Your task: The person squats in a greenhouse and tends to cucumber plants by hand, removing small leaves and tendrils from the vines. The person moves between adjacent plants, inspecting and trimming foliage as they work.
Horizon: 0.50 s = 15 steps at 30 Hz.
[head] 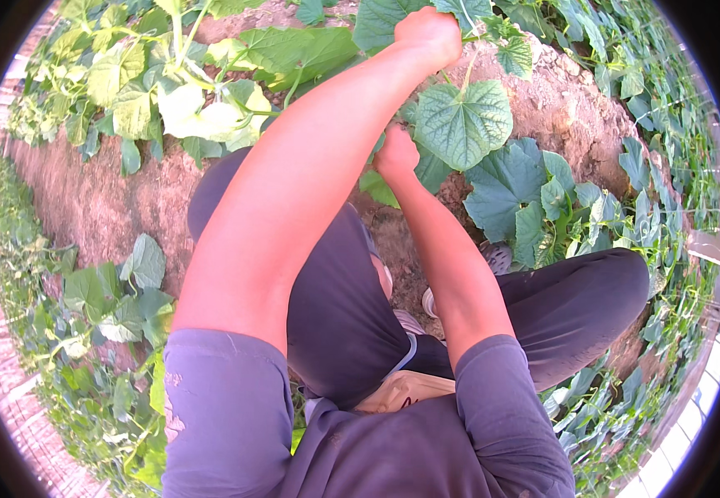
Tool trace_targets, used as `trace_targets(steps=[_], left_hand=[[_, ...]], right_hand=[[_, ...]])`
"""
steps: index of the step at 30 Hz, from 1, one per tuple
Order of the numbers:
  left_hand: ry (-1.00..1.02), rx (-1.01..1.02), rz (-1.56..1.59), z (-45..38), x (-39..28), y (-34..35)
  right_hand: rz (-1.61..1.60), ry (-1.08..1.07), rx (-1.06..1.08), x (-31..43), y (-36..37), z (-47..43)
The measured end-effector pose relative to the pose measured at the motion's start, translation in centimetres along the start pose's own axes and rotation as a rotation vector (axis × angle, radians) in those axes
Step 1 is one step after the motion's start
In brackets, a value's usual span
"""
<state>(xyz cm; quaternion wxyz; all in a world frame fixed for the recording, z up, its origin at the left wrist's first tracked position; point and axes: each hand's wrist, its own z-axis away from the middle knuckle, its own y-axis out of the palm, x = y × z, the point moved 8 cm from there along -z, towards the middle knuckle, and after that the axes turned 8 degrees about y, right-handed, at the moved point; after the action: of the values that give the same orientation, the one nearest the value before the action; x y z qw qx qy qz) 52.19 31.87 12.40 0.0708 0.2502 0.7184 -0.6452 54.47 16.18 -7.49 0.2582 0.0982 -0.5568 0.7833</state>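
My left hand reaches far forward, its back towards me and its fingers curled out of sight among the leaves of a cucumber-like vine. A green stem shows at its right edge. Closer to me, my right hand is bent at the base of the same plants, its fingertips hidden. Just right of it hangs a broad lobed leaf, with a larger dark green leaf below. Whether either hand grips a stem cannot be made out.
Bare reddish soil lies between rows of vines. Sunlit foliage fills the upper left, and more vines run along the right. My bent knees frame the ground ahead. Thin strings cross the foliage at the right.
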Motion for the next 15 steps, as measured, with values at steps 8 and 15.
trace_targets(steps=[8,15], left_hand=[[0.096,0.045,0.130,-3.8,-0.7,1.9],[0.061,0.211,0.104,-5.9,3.7,2.1]], right_hand=[[-0.057,0.070,-0.046,-2.6,1.5,-5.4],[-0.031,-0.009,0.367,-2.7,2.5,-8.2]])
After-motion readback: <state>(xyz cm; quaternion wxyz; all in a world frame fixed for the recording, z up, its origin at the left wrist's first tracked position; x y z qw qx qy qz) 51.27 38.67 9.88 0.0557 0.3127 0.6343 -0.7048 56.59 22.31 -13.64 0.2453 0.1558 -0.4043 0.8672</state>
